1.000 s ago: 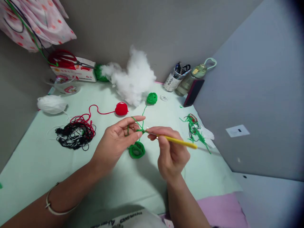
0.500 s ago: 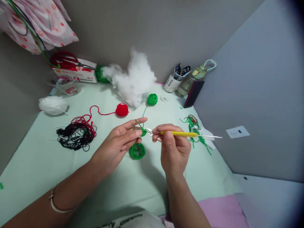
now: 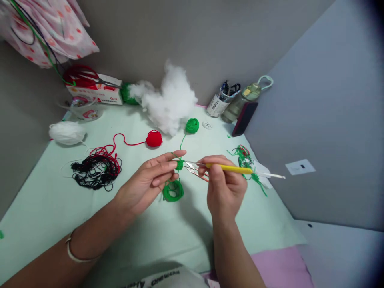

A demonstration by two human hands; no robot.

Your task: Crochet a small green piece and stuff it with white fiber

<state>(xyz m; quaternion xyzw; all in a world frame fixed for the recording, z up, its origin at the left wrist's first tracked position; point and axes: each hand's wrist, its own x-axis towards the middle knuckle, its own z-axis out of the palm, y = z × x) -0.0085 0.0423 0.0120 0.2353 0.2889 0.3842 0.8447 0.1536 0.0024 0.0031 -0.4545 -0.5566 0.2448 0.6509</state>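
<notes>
My left hand (image 3: pixel 147 182) pinches a small green crocheted piece (image 3: pixel 179 164) between thumb and fingers, with green yarn running from it to a green yarn ball (image 3: pixel 192 125) farther back. My right hand (image 3: pixel 225 188) is closed round a yellow-handled crochet hook (image 3: pixel 231 169) and small metal snips (image 3: pixel 193 170), whose blades point at the green piece. A flat green crocheted ring (image 3: pixel 173 191) lies on the pale green mat (image 3: pixel 45 208) just below both hands.
A red yarn ball (image 3: pixel 154 138), a black and red thread tangle (image 3: pixel 96 168), a white yarn ball (image 3: pixel 66 133) and white stuffing (image 3: pixel 171 98) lie on the mat. Green scraps (image 3: pixel 247 162) sit right. A pen cup (image 3: pixel 220 100), bottle (image 3: pixel 243 98) and phone (image 3: pixel 244 118) stand at the back wall.
My right hand turned the hook from pointing down-right to nearly level and drew back right, and the snips' blades now show, open toward the green piece. My left hand stays put.
</notes>
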